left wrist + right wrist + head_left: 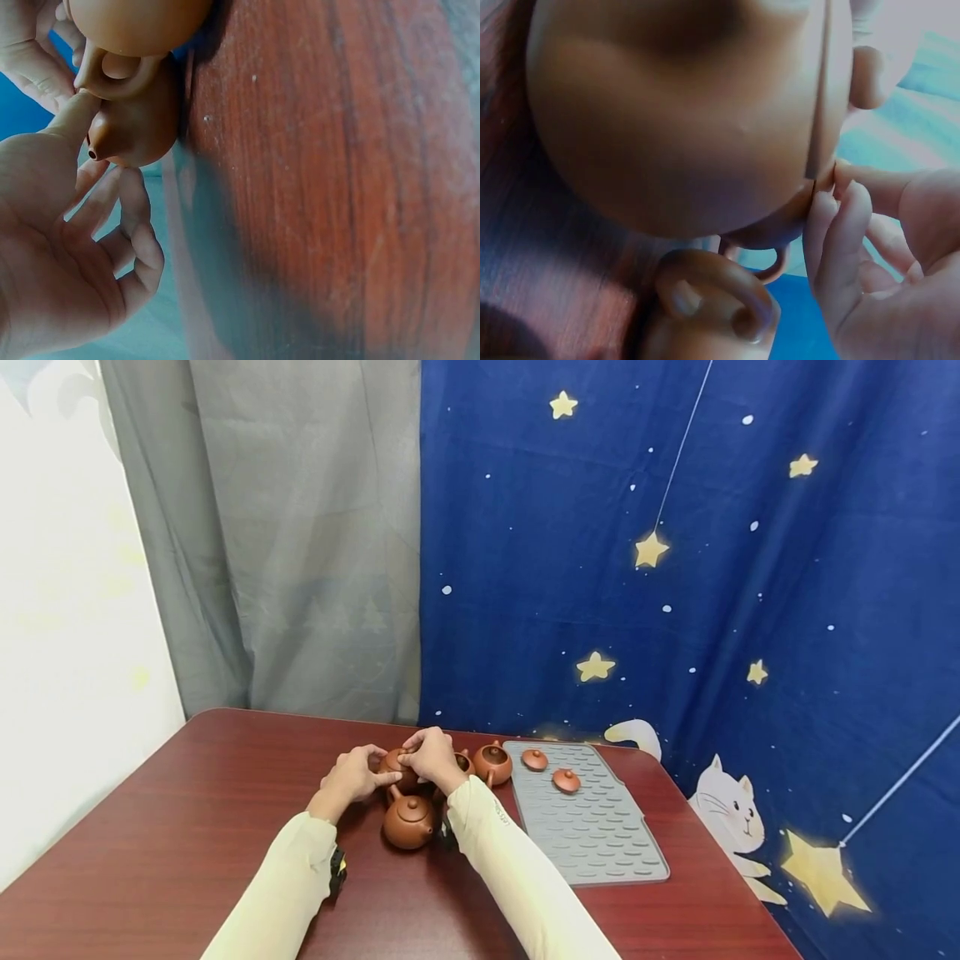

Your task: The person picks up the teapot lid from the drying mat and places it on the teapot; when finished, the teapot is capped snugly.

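A brown teapot (pixel 396 767) stands between both hands. My left hand (pixel 354 777) grips its side, thumb toward the near side; the left wrist view shows that hand (pixel 52 247) curled round the teapot (pixel 139 131) beside its spout. From above, my right hand (pixel 433 758) pinches at the top of the teapot, where the lid sits; its fingertips meet there in the right wrist view, hand (pixel 892 262). The lid is mostly hidden by the fingers. Just in front stands a second, lidded teapot (pixel 408 822), large in the right wrist view (pixel 682 127).
Right of the hands are two teapots without lids, one (pixel 465 763) partly hidden by my right hand, the other (pixel 492 765) beside the grey mat (pixel 592 843). Two loose lids (pixel 535 760) (pixel 566 781) lie on the mat's far part. Curtains hang behind the table (pixel 187 827).
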Demonstrator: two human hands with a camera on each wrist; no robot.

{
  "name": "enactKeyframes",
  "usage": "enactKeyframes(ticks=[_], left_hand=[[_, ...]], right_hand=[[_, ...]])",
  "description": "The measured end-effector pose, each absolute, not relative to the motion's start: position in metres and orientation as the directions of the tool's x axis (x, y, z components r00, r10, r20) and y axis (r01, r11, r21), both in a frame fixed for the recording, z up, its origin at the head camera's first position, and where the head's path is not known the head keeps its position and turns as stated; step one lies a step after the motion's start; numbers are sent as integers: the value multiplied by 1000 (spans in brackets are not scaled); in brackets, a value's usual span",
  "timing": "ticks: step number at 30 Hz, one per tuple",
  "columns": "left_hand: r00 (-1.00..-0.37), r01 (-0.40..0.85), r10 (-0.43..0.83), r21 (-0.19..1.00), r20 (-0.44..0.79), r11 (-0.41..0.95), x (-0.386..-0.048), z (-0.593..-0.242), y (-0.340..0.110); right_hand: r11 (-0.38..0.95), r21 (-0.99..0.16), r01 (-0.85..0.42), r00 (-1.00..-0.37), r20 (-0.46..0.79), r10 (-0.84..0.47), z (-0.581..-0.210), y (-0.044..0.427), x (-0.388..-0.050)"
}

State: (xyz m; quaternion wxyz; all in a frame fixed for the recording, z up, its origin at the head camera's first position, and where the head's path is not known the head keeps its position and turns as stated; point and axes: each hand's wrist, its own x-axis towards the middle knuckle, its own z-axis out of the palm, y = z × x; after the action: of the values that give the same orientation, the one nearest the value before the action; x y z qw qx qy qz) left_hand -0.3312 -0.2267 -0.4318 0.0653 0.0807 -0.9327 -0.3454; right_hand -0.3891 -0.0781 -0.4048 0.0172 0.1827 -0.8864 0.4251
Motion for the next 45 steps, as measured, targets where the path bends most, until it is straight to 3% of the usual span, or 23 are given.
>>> enactKeyframes(ticks=[9, 19, 34, 39, 45], left_hand=[[-984, -112, -175, 614, 44, 781, -328, -427, -224], [-989, -78, -136, 605, 50, 792, -326, -426, -222], [-992, -11, -84, 585, 98, 811, -327, -419, -222], [-973, -6, -132, 554, 188, 833, -325, -414, -217], [-918, 84, -154, 561, 365, 823, -323, -409, -199]], right_hand=[[603, -705, -374, -909, 149, -389, -402, -72, -389], [643, -624, -444, -891, 228, -394, -398, -59, -387], [587, -632, -505, -850, 250, -463, -380, -12, -383], [566, -653, -503, -852, 262, -454, -374, 5, -382], [553, -660, -509, -850, 284, -444, -372, 28, -379]])
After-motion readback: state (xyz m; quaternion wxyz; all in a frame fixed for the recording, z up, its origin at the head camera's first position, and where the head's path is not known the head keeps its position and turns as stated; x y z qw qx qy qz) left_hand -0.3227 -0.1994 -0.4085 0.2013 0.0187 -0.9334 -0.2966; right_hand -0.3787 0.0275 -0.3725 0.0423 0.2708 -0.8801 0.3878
